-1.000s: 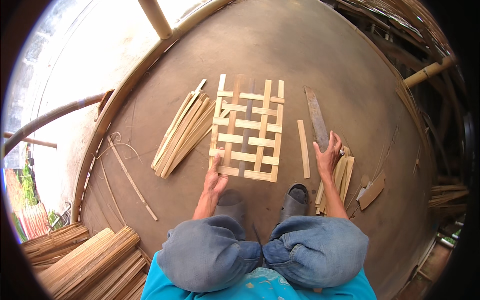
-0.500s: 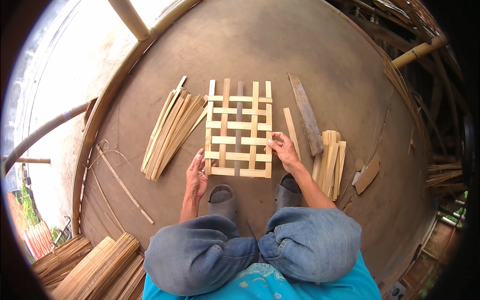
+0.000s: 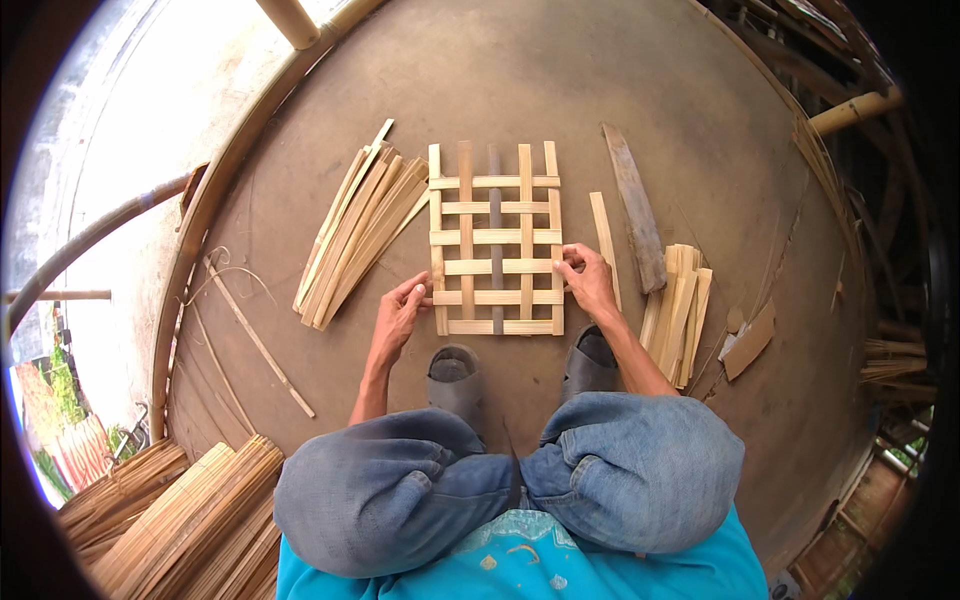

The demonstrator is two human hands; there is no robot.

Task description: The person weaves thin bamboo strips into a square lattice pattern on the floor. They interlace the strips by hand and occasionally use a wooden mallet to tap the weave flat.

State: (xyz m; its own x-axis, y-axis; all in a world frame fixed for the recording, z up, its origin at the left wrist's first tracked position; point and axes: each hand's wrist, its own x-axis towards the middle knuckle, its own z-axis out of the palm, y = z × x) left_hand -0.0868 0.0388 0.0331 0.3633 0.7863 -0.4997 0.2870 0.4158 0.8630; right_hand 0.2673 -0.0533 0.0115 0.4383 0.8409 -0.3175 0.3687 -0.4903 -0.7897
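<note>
An open lattice of woven bamboo strips (image 3: 497, 237) lies flat on the floor in front of my feet, its lengthwise strips crossed by several horizontal ones. One lengthwise strip (image 3: 495, 225), near the middle, is dark grey; the others are pale. At the lattice's lower left edge, my left hand (image 3: 398, 312) has thumb and fingers closed around the end of a cross strip. Farther up the opposite edge, my right hand (image 3: 589, 281) pinches the right border with bent fingers. The lower row of the weave rests just beyond my grey shoes (image 3: 455, 378).
Loose bamboo strips lie in a bundle (image 3: 362, 235) at left and a smaller pile (image 3: 679, 315) at right. A weathered board (image 3: 634, 210) and a single strip (image 3: 604, 245) lie right of the lattice. Thicker bundles (image 3: 190, 510) fill the lower left. A cardboard scrap (image 3: 750, 342) is farther right.
My left hand has moved slightly up along the left edge, its fingers now closing at the strip's end. The right hand keeps its pinch. The whole view has shifted a little.
</note>
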